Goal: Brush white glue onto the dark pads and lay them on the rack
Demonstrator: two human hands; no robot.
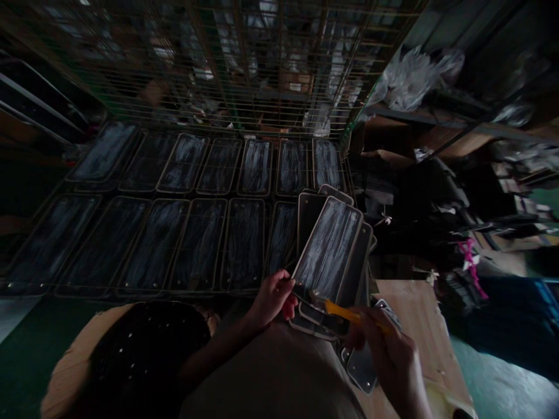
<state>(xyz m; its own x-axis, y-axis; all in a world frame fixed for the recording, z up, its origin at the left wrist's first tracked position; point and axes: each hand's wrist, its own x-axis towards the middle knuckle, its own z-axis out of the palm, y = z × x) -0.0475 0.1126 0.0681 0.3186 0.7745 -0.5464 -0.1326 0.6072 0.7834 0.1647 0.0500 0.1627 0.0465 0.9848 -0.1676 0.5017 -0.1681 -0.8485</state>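
My left hand (273, 299) pinches the lower left corner of a dark rectangular panel (328, 247) with a pale rim and rounded corners. Whitish streaks cover most of the panel's face. It lies tilted on top of a loose stack of similar dark panels (364, 250). In my right hand (388, 349) is a brush with a yellow handle (343, 311). The brush's head touches or nearly touches the panel's lower edge; the bristles are hard to make out in the dim light.
Two rows of streaked panels (247, 244) spread to the left. Behind them stands a wire mesh cage (271, 64) holding bagged goods. A wooden board (410, 314) lies at right under the stack's edge. Plastic bags (408, 75) and cartons fill the shelves beyond. A blue bundle (515, 320) sits far right.
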